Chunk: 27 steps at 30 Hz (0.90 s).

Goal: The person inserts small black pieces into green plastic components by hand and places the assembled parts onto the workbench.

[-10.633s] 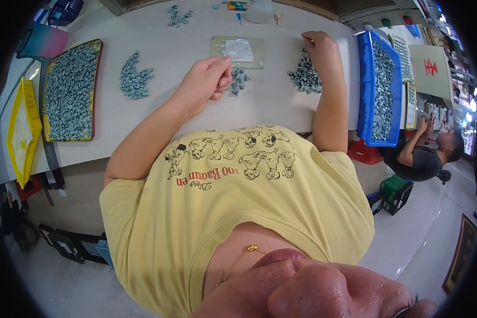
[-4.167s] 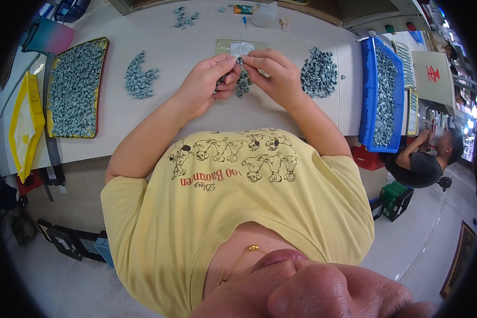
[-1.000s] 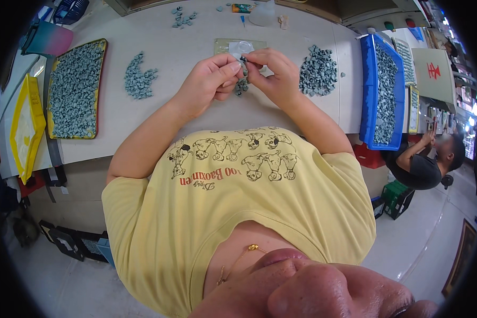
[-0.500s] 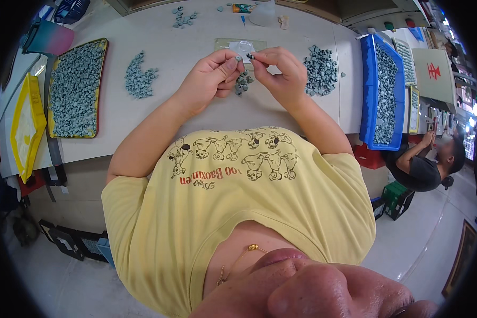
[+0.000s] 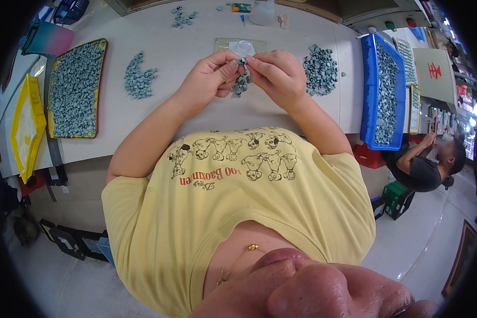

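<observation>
My left hand (image 5: 214, 74) pinches a small grey-green piece (image 5: 241, 61) between thumb and forefinger, above the middle of the table. My right hand (image 5: 281, 74) has its fingertips together right against that piece; whatever they grip is hidden. Under the hands lies a small heap of similar pieces (image 5: 240, 86), partly covered by them. Just beyond sits a clear round dish (image 5: 244, 47) on a pale green board (image 5: 222, 43). A curved heap of pieces (image 5: 139, 79) lies to the left, and a denser heap (image 5: 321, 70) lies near my right hand.
At the left, a yellow-and-red-rimmed tray (image 5: 103, 74) full of pieces stands beside a tilted yellow tray (image 5: 35, 106). A blue bin (image 5: 368, 95) of pieces is at the right. Scattered pieces (image 5: 184, 20), a tube (image 5: 242, 8) and a plastic bag (image 5: 262, 14) lie far back. Another person (image 5: 421, 169) sits right.
My right hand has moved slightly left, bringing its fingertips and the small dark piece seen in them to the piece in my left hand. My left hand has barely moved.
</observation>
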Available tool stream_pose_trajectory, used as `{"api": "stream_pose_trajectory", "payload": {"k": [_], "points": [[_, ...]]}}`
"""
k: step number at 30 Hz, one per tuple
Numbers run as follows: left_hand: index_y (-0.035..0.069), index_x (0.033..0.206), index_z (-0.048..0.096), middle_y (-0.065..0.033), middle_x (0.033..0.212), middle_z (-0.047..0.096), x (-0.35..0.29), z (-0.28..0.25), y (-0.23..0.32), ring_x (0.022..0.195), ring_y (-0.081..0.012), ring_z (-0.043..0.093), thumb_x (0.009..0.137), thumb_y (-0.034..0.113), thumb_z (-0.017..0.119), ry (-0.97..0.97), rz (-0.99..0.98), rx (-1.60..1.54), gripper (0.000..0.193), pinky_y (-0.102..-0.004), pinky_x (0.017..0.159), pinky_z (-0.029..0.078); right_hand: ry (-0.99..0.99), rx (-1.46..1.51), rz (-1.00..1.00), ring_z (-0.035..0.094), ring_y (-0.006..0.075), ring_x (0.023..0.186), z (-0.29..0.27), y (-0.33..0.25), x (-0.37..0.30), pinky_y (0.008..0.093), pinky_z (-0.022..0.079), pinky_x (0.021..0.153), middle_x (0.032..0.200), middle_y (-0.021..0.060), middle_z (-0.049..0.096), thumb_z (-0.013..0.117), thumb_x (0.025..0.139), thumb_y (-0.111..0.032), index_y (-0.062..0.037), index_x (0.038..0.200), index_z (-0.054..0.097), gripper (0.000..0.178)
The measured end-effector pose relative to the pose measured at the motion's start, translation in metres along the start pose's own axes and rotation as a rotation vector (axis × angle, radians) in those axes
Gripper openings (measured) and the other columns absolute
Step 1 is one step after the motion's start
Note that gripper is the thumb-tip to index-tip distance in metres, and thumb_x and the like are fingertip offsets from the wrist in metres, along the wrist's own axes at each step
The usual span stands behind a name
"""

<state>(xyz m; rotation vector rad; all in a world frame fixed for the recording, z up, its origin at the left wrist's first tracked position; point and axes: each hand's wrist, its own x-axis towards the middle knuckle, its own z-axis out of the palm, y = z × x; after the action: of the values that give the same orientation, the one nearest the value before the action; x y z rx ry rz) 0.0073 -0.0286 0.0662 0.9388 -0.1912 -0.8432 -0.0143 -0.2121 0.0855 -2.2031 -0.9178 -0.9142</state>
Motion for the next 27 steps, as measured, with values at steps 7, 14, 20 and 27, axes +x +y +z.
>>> {"api": "stream_pose_trajectory", "payload": {"k": [7, 14, 20, 27], "points": [[0.007, 0.093, 0.055, 0.0072, 0.06, 0.034, 0.001, -0.003, -0.001, 0.052, -0.0045, 0.025, 0.095, 0.022, 0.045, -0.015, -0.004, 0.085, 0.018, -0.02, 0.046, 0.022, -0.033, -0.052, -0.036, 0.055, 0.0174, 0.057, 0.002, 0.002, 0.0, 0.0276, 0.04, 0.047, 0.076, 0.0056, 0.062, 0.072, 0.061, 0.0, -0.0039, 0.086, 0.064, 0.026], [0.007, 0.09, 0.054, 0.0073, 0.06, 0.032, 0.002, -0.005, -0.003, 0.052, -0.0043, 0.023, 0.095, 0.02, 0.044, -0.018, -0.03, 0.045, 0.017, -0.0199, 0.046, 0.021, -0.037, -0.064, -0.036, 0.055, 0.0168, 0.057, 0.003, 0.003, 0.0, 0.0276, 0.041, 0.047, 0.075, 0.0043, 0.061, 0.073, 0.06, 0.0, -0.0049, 0.079, 0.062, 0.023], [0.007, 0.087, 0.053, 0.0075, 0.06, 0.03, 0.002, -0.004, -0.001, 0.052, -0.0042, 0.023, 0.095, 0.02, 0.044, -0.013, -0.045, 0.036, 0.017, -0.0202, 0.046, 0.02, -0.091, 0.009, 0.002, 0.057, 0.0175, 0.059, 0.003, 0.005, 0.002, 0.0269, 0.046, 0.048, 0.076, 0.0058, 0.061, 0.071, 0.062, 0.002, -0.0043, 0.081, 0.062, 0.022], [0.007, 0.083, 0.051, 0.0074, 0.06, 0.031, 0.001, -0.003, 0.008, 0.052, -0.0044, 0.023, 0.093, 0.024, 0.047, 0.013, -0.03, 0.03, 0.02, -0.0199, 0.045, 0.02, -0.128, 0.099, 0.187, 0.062, 0.0182, 0.066, 0.006, 0.005, -0.003, 0.0254, 0.052, 0.055, 0.083, 0.0088, 0.062, 0.069, 0.067, 0.003, -0.0025, 0.086, 0.062, 0.021]]}}
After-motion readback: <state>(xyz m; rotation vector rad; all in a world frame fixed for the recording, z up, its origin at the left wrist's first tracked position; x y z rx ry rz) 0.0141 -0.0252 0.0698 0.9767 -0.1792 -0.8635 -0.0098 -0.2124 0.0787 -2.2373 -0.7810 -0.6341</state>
